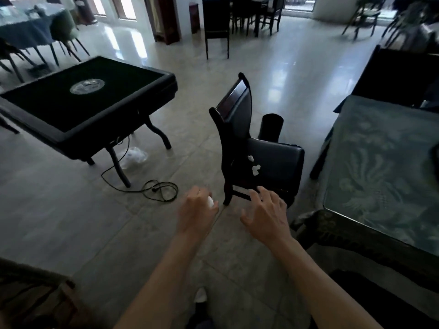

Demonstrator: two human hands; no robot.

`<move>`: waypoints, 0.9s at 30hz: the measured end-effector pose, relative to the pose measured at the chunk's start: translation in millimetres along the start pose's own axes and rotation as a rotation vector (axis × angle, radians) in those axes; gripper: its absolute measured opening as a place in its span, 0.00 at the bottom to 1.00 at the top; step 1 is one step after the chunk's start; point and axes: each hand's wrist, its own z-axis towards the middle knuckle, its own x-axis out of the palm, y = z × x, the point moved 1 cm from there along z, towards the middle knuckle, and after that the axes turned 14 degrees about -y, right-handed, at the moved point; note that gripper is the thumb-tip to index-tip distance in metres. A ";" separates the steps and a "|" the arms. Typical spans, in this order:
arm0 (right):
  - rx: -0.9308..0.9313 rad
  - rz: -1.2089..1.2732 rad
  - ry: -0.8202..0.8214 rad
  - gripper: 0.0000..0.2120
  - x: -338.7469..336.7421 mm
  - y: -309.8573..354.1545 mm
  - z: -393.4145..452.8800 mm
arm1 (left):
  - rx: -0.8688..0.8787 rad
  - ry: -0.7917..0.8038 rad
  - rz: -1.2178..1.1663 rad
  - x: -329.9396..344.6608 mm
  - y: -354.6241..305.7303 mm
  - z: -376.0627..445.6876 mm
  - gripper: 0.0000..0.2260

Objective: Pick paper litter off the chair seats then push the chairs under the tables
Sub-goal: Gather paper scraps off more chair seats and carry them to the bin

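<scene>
A dark wooden chair (275,160) with a dark padded seat stands in the middle of the floor, away from the tables. Two white paper scraps (255,167) lie on the seat near the backrest. My left hand (198,210) is curled around a small white paper wad (210,201), short of the chair's near left leg. My right hand (267,211) reaches forward with fingers spread, its fingertips level with the chair's lower front rail and holding nothing.
A square black game table (88,100) stands to the left, with a cable (152,189) and a clear plastic bag (133,157) on the floor under it. A table with green patterned cloth (384,167) is on the right. A dark bin (272,127) stands behind the chair.
</scene>
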 end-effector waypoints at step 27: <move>0.293 -0.014 -0.026 0.17 109.6 -95.9 325.7 | 0.200 0.284 -0.177 261.9 -35.9 298.0 0.08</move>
